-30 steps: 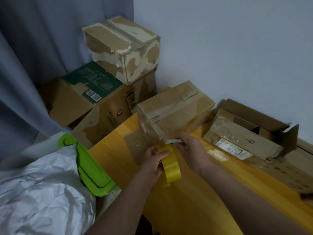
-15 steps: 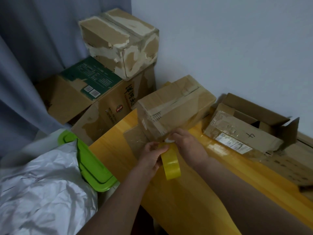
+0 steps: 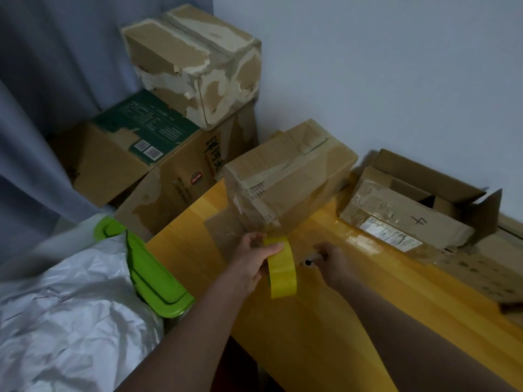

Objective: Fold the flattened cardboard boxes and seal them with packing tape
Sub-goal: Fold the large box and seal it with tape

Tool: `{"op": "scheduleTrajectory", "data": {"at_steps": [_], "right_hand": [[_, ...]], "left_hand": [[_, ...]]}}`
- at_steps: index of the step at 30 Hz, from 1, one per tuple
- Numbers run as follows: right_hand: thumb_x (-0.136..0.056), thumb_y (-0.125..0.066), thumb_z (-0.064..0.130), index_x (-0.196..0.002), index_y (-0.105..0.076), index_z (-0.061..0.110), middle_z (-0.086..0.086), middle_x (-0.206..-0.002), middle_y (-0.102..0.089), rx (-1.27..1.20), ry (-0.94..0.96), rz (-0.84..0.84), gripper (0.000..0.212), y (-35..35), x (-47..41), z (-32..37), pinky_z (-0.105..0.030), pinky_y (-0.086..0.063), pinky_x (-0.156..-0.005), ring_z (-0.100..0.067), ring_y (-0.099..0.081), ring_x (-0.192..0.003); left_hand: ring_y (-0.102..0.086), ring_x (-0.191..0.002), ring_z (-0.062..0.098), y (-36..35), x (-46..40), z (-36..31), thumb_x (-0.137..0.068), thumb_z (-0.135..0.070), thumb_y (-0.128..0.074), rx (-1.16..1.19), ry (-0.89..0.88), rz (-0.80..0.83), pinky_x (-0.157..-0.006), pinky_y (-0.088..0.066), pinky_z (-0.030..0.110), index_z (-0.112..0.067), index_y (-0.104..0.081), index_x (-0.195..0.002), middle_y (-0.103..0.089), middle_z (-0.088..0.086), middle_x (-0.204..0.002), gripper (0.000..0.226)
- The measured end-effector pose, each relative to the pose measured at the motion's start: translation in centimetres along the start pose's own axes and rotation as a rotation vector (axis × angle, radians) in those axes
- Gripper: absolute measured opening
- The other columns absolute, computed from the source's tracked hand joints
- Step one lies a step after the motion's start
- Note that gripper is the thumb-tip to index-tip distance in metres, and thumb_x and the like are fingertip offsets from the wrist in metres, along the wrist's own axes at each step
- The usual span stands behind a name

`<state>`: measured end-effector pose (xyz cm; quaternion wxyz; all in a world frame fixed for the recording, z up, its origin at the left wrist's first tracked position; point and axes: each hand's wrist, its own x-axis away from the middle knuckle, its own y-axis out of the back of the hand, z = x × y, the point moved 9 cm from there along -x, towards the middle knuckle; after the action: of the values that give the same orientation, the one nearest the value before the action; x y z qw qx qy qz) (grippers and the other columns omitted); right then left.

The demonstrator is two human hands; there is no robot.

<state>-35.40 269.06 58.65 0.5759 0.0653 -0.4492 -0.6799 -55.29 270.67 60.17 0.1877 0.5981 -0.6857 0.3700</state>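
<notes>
Head view. Since half a second ago: right hand (image 3: 329, 260) drawn back off the near face of the cardboard box (image 3: 285, 179), now apart from it at 5 o'clock, low over the yellow table (image 3: 353, 321); left hand (image 3: 252, 260) and tape roll (image 3: 280, 268) shifted little. Left forearm entering from 7 o'clock, fingers curled round the upper rim of the yellow roll, roll on edge, just below the box's near bottom corner. Right forearm entering from 4 o'clock, fingers curled round a small dark-tipped tool (image 3: 311, 261), kind unclear. Box closed, on the table's far edge at 12 o'clock from the hands. Opened box (image 3: 410, 213) at 2 o'clock, against the wall.
</notes>
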Motion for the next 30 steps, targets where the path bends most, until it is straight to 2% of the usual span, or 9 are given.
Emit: {"op": "scheduleTrajectory", "data": {"at_steps": [2, 5, 9, 11, 18, 21, 23, 26, 30], "right_hand": [[-0.094, -0.055, 0.008, -0.124, -0.055, 0.005, -0.012, -0.128, -0.053, 0.105, 0.164, -0.152, 0.030, 2.1, 0.8, 3.1, -0.033, -0.042, -0.095, -0.030, -0.049, -0.120], [-0.092, -0.056, 0.022, -0.123, -0.056, 0.009, -0.012, -0.126, -0.050, 0.234, 0.646, -0.410, 0.033, 5.2, 4.2, 11.8, -0.033, -0.040, -0.096, -0.028, -0.045, -0.119], [-0.094, -0.049, 0.038, -0.144, -0.042, 0.027, -0.009, -0.154, -0.029, 0.484, 0.919, -0.086, 0.051, 2.1, 3.2, 17.1, -0.046, -0.022, -0.117, -0.029, -0.018, -0.145], [-0.097, -0.046, 0.037, -0.146, -0.036, 0.032, -0.004, -0.157, -0.024, 0.572, 0.871, 0.045, 0.051, 0.8, 1.5, 16.8, -0.046, -0.016, -0.119, -0.026, -0.011, -0.147], [-0.094, -0.053, 0.033, -0.144, -0.040, 0.032, -0.004, -0.156, -0.025, 0.515, 0.833, 0.069, 0.052, 0.2, -0.1, 16.6, -0.044, -0.009, -0.120, -0.025, -0.011, -0.147], [-0.091, -0.058, 0.009, -0.145, -0.039, 0.025, -0.005, -0.155, -0.025, 0.427, 0.878, 0.029, 0.060, 1.0, 1.4, 16.9, -0.036, -0.019, -0.118, -0.022, -0.017, -0.145], [-0.087, -0.056, -0.003, -0.138, -0.047, 0.018, -0.002, -0.143, -0.040, 0.244, 0.873, -0.134, 0.056, 3.3, 3.0, 16.0, -0.022, -0.030, -0.107, -0.016, -0.035, -0.132], [-0.090, -0.057, 0.001, -0.118, -0.062, 0.014, 0.003, -0.111, -0.057, -0.066, 0.562, -0.126, 0.031, 5.1, 3.5, 10.9, -0.021, -0.043, -0.090, -0.015, -0.055, -0.109], [-0.091, -0.062, 0.012, -0.115, -0.066, 0.011, 0.000, -0.115, -0.066, -0.337, 0.245, 0.171, 0.024, 4.3, 5.2, 4.6, -0.027, -0.049, -0.094, -0.012, -0.060, -0.106]], "left_hand": [[-0.063, -0.099, 0.031, 0.0, -0.1, 0.0, -0.076, -0.006, -0.078, -0.008, 0.002, 0.010, -0.076, -0.055, 0.041, -0.021, -0.054, -0.111, -0.060, 0.014, -0.119, 0.045], [-0.064, -0.095, 0.029, -0.3, -0.1, -0.1, -0.078, -0.008, -0.076, -0.047, 0.004, 0.032, -0.073, -0.054, 0.039, -0.018, -0.056, -0.116, -0.063, 0.014, -0.114, 0.044], [-0.066, -0.088, 0.028, -0.3, -0.3, -0.3, -0.079, -0.009, -0.076, -0.079, 0.004, 0.043, -0.075, -0.054, 0.040, -0.015, -0.058, -0.113, -0.066, 0.016, -0.109, 0.039], [-0.066, -0.089, 0.029, -0.2, -0.4, -0.4, -0.080, -0.011, -0.076, -0.122, 0.023, 0.056, -0.072, -0.054, 0.039, -0.018, -0.058, -0.114, -0.067, 0.014, -0.108, 0.039], [-0.066, -0.077, 0.022, 0.9, 0.1, 0.8, -0.081, -0.010, -0.076, -0.197, 0.081, 0.025, -0.055, -0.051, 0.028, -0.014, -0.056, -0.119, -0.066, 0.010, -0.102, 0.044], [-0.065, -0.071, 0.019, 0.9, 0.7, 1.0, -0.081, -0.007, -0.076, -0.196, 0.039, 0.009, -0.049, -0.050, 0.025, -0.015, -0.057, -0.111, -0.065, 0.008, -0.096, 0.037], [-0.065, -0.073, 0.020, 0.1, 1.2, 1.0, -0.080, -0.006, -0.076, -0.212, 0.010, 0.030, -0.053, -0.053, 0.027, -0.017, -0.057, -0.106, -0.065, 0.008, -0.095, 0.035], [-0.065, -0.087, 0.028, -2.3, 1.8, 1.0, -0.080, -0.004, -0.076, -0.255, -0.010, 0.087, -0.068, -0.057, 0.038, -0.019, -0.056, -0.101, -0.064, 0.013, -0.105, 0.033], [-0.064, -0.088, 0.025, -6.3, 2.8, 0.6, -0.081, -0.005, -0.075, -0.337, -0.078, 0.193, -0.065, -0.053, 0.034, -0.021, -0.058, -0.100, -0.064, 0.013, -0.108, 0.031]]}}
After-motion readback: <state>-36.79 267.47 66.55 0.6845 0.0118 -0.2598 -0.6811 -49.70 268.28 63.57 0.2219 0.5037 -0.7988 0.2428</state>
